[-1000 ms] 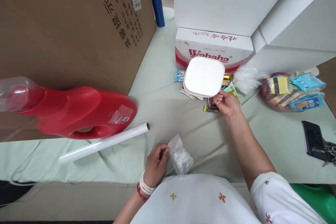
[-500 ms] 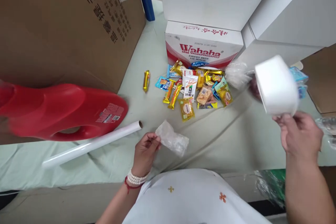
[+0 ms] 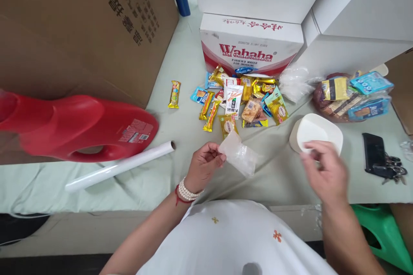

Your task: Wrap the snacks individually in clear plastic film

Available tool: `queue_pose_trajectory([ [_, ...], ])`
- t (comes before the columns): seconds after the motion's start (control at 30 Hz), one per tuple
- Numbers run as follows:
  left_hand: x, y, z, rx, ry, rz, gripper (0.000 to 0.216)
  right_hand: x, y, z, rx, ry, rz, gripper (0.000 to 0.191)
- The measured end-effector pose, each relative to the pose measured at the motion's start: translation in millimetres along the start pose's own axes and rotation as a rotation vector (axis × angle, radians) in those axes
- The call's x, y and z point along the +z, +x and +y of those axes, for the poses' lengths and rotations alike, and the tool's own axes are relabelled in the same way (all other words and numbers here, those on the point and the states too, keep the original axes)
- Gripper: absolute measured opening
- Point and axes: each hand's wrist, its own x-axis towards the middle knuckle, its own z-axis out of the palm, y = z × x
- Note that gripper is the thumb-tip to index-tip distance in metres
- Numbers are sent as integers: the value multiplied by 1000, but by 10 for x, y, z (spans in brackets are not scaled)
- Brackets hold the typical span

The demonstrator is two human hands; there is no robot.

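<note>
Just below frame centre, the left hand [image 3: 204,165] pinches a flat translucent plastic bag [image 3: 239,154], likely limp, best edge-held, the right hand [image 3: 326,172] unclear in grip.

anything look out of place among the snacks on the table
One yellow-wrapped bar looks slightly out of place: it lies by itself, left of the snack pile, where the other wrapped pieces nearby sit bunched together.

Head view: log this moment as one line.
left hand: pinching plastic bag | right hand: blurred, at white tub, contact unclear | snacks: heaped before water box | white roll: beside red jug
</note>
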Motion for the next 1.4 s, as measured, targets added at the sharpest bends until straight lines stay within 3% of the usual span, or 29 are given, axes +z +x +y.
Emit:
queue_pose_trajectory([
  [0.07,61,7,-12,0,-13,-13,42,304,95,-318,-120,274,-301,37],
  [0.1,78,13,-23,3,-18,-8,42,473,119,-422,-132,372,-405,31],
  [0.17,67,31,-53,-3,-32,23,42,775,133,-518,-46,546,-506,17],
  [0.27,-81,56,-111,-43,-56,99,43,1019,123,-455,314,789,-431,18],
  [0.4,-446,63,-139,-129,75,148,41,978,118,-249,745,1045,-303,35],
  [0.5,-635,64,-82,-95,269,168,41,860,96,-166,886,1034,-365,41],
  [0.57,-611,59,-34,-18,362,156,40,804,67,-186,916,1009,-372,40],
  [0.67,-316,44,-17,115,456,32,48,755,19,-311,936,1042,-321,39],
  [0.77,117,61,-76,362,624,-119,86,670,14,-438,856,1044,-378,36],
  [0.8,242,79,-101,429,669,-165,79,618,37,-461,777,1005,-443,33],
  [0.87,420,128,-143,505,754,-213,42,483,137,-472,562,863,-596,27],
  [0.9,471,154,-159,509,788,-219,25,409,211,-467,448,775,-660,25],
  [0.97,512,197,-183,455,823,-243,12,270,389,-450,249,602,-714,22],
  [1.03,500,219,-206,360,781,-283,9,166,554,-436,91,449,-649,21],
  [1.1,460,219,-235,249,631,-281,5,96,632,-422,-20,292,-440,19],
  [1.17,407,204,-269,130,394,-219,8,45,574,-395,-20,160,-128,18],
  [1.23,360,174,-301,37,174,-142,20,27,384,-352,106,122,92,23],
  [1.3,345,126,-326,-14,35,-72,30,82,126,-313,261,194,29,34],
  [1.4,403,35,-356,-49,-86,-34,39,356,-210,-312,389,322,-299,43],
])
